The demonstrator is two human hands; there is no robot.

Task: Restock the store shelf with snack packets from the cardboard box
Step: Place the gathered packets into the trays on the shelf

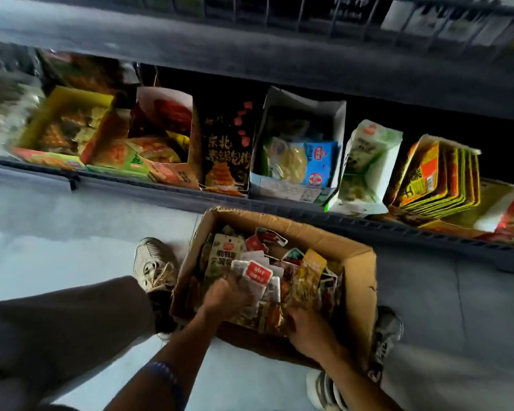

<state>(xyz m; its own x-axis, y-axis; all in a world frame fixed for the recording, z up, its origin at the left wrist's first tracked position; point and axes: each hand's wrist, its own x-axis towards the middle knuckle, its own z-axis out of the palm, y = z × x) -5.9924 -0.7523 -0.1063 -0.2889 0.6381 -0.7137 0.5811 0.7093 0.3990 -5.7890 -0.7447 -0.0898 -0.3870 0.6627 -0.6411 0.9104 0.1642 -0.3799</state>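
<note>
Head view: both hands in cardboard box (359,262); left hand (223,298) grips red-labelled packets (257,277), right hand (304,324) grip hidden, cannot tell

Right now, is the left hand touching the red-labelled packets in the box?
Touching. The head view shows the left hand with fingers curled round the bunch of red-labelled packets over the cardboard box.
</note>
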